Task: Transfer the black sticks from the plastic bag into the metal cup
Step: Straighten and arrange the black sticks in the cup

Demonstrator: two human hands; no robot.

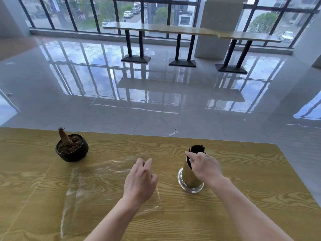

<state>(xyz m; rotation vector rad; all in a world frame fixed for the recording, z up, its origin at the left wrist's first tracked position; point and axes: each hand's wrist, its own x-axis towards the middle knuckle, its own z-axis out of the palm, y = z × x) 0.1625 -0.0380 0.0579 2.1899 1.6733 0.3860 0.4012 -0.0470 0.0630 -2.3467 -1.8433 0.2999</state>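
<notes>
A gold metal cup [188, 176] with a flared silver base stands upright on the wooden table [251, 197], right of centre. A bundle of black sticks [196, 148] pokes out of its top. My right hand [205, 166] rests at the cup's rim, fingers curled against the sticks and the upper wall. A clear plastic bag [97, 181] lies flat and looks empty on the table to the left. My left hand [139, 180] hovers over the bag's right edge, fingers loosely apart, and I cannot tell whether it touches the plastic.
A black pot [73, 150] with soil and a cut brown stem sits at the table's far left. Beyond the table's far edge lies glossy tiled floor, with several high tables [187, 31] by the windows.
</notes>
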